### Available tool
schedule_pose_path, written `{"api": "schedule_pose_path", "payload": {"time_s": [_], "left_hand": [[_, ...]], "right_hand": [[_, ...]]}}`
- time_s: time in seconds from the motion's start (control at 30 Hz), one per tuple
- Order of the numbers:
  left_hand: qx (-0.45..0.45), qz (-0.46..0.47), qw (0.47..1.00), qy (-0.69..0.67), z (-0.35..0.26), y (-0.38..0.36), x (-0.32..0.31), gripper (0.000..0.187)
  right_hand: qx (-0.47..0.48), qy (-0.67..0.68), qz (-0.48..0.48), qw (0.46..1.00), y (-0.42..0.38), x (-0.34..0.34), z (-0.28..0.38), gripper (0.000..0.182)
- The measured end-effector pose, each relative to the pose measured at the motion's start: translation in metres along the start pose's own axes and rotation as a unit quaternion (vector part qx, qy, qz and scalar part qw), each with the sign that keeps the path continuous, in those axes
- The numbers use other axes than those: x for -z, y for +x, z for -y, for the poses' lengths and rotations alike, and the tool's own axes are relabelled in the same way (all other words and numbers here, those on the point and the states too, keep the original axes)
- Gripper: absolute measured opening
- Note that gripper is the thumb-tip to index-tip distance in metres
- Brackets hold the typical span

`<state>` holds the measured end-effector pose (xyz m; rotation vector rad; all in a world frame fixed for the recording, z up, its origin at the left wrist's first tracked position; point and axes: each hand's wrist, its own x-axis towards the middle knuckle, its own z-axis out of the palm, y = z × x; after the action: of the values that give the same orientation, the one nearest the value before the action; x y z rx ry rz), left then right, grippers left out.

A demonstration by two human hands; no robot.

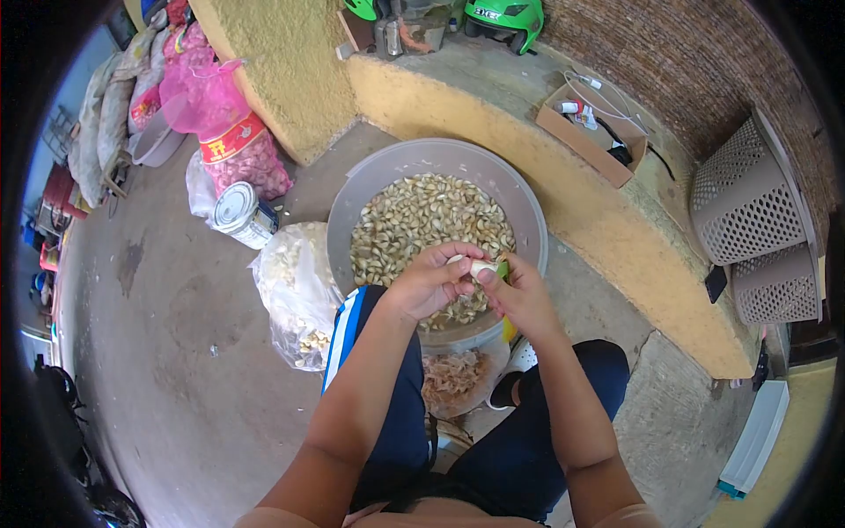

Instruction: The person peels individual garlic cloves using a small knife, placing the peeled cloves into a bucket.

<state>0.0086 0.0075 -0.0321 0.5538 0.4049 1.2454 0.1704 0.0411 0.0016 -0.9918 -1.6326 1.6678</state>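
Over the near part of a large grey tub [535, 189] full of garlic cloves [422, 211], both hands meet. My left hand [431, 282] is closed with its fingertips on a pale garlic clove [480, 267]. Fingers of my right hand [521, 295] wrap round a small knife with a green and yellow handle [509, 330], its thumb against the clove. The blade cannot be made out. Below the tub, between the legs, a clear container [458, 383] holds brownish peelings. At the tub's left side a plastic bag [295, 282] contains pale cloves.
A paint can [245, 214] and pink net sacks of garlic [242, 163] stand at the upper left. Along the right runs a yellow ledge [581, 216] with a cardboard box [590, 141], a green helmet [506, 19] and perforated baskets [748, 202].
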Motion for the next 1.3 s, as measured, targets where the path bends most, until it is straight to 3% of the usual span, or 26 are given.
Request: {"api": "schedule_pose_path", "payload": {"time_s": [0.57, 0.73, 0.87, 1.3], "left_hand": [[-0.108, -0.052, 0.993, 0.009, 0.009, 0.002, -0.007, 0.021], [-0.078, -0.058, 0.995, 0.002, 0.007, 0.0, -0.01, 0.021], [-0.055, -0.011, 0.998, -0.001, 0.002, -0.001, -0.013, 0.02], [-0.003, -0.004, 1.0, -0.023, 0.005, -0.001, -0.005, 0.026]], "right_hand": [[0.088, -0.128, -0.1, 0.983, 0.002, -0.009, -0.011, 0.034], [0.055, -0.105, -0.093, 0.989, 0.0, -0.008, -0.001, 0.033], [0.089, -0.14, -0.083, 0.983, 0.003, 0.004, -0.01, 0.031], [0.107, -0.215, -0.044, 0.97, -0.002, 0.005, 0.008, 0.033]]}}
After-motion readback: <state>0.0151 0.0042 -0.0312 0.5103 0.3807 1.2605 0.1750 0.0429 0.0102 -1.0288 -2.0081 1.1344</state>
